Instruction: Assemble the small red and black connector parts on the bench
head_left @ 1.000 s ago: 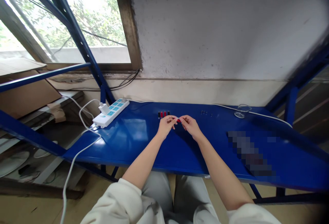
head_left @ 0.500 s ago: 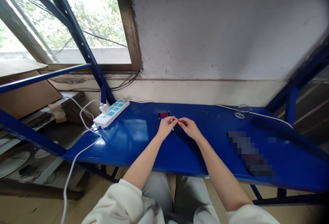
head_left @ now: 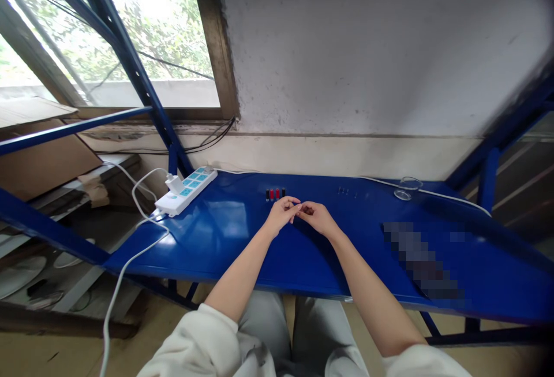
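Note:
My left hand (head_left: 281, 215) and my right hand (head_left: 318, 217) meet fingertip to fingertip just above the blue table. Both are closed in a pinch around something small that the fingers mostly hide. Just beyond the left hand stands a short row of small cylinders: a black cylinder (head_left: 267, 195), a red cylinder (head_left: 272, 194), another red cylinder (head_left: 277, 194) and a black cylinder (head_left: 284, 191). Farther right on the table lie several tiny pins or clear bits (head_left: 343, 190), too small to name.
A white power strip (head_left: 186, 191) with a plug and cable lies at the table's left end. Toward the back right is a clear round dish (head_left: 403, 194) beside a white cable. A blurred-out dark object (head_left: 422, 261) lies at the right. Blue table (head_left: 225, 250) reaches to the wall.
The fingers have shifted slightly against each other, and the bit of red that showed between the fingertips is now largely covered. The row of cylinders stays as it was.

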### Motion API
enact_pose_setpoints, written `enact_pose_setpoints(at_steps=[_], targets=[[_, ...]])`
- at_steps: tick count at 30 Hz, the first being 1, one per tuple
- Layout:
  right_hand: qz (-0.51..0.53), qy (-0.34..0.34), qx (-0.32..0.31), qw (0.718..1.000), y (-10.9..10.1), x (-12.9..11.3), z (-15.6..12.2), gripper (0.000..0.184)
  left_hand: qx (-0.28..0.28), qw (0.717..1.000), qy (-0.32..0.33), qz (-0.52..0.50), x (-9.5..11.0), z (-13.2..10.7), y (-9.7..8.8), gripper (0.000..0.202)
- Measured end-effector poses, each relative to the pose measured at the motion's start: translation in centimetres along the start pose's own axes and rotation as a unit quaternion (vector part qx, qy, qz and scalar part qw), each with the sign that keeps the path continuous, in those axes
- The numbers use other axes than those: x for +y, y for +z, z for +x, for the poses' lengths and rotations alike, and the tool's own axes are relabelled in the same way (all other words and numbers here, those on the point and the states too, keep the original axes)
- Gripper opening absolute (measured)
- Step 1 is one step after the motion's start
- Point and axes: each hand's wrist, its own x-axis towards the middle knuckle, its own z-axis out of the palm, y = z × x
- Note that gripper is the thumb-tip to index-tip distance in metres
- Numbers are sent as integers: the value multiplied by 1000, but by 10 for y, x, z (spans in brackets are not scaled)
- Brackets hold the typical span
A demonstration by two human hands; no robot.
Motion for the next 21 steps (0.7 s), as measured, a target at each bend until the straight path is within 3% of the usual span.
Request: enact_pose_setpoints(at_steps=[5, 9, 14, 21], targets=[[-33, 19, 75, 996, -6, 19, 21, 23, 70, 993, 25, 91, -5, 2, -2, 23], [-117, 48, 152, 980, -17, 41, 49, 17, 95, 950, 98, 283, -7, -4, -2, 17], [-194, 83, 150, 966, -23, 58, 73, 12, 68, 897, 116, 420, -3, -11, 0, 19], [-235, 128, 135, 954, -24, 64, 86, 12, 60, 878, 102, 465, 0, -12, 1, 20]])
